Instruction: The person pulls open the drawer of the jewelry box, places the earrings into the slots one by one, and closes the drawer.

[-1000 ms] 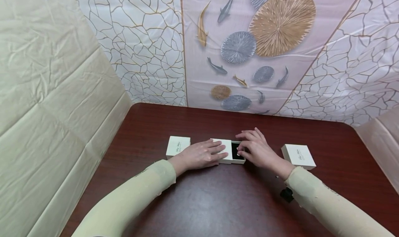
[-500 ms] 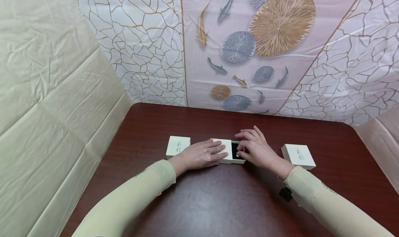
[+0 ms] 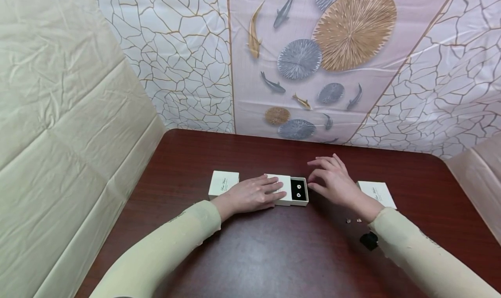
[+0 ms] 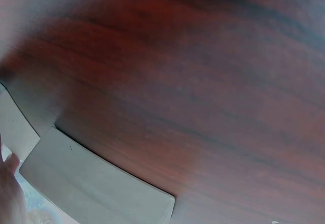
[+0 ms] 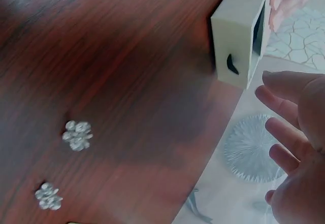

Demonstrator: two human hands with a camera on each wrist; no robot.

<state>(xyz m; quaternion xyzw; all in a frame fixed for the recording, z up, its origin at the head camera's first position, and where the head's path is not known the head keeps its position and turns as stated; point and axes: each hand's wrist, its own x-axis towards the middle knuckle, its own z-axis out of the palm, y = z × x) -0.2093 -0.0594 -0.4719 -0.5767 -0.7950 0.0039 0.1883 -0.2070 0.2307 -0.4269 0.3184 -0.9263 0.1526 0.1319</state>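
A small white slide-out jewelry box (image 3: 279,182) lies at mid-table, its drawer (image 3: 306,192) pulled out to the right. Two stud earrings (image 3: 299,191) sit on the black pad in that drawer. My left hand (image 3: 256,194) rests flat across the box's outer sleeve, fingers extended; its thumb is hidden. Just right of the drawer, my right hand (image 3: 332,182) hovers with loosely bent fingers and holds nothing. In the right wrist view, the drawer's end (image 5: 232,51) has a half-moon cutout, apart from the right fingertips. The left wrist view catches a pale box side (image 4: 96,178).
One closed white box (image 3: 224,184) stands left, partly behind my left hand; another (image 3: 376,194) stands right, partly behind my right wrist. Two sparkling clustered earrings (image 5: 77,135) lie loose on the dark red table (image 3: 250,254). A black piece (image 3: 369,241) lies near my right sleeve.
My right hand has left the drawer and drawn back to the right, uncovering both earrings on the pad. The black piece by my right sleeve has shifted slightly. My left hand has stayed put.
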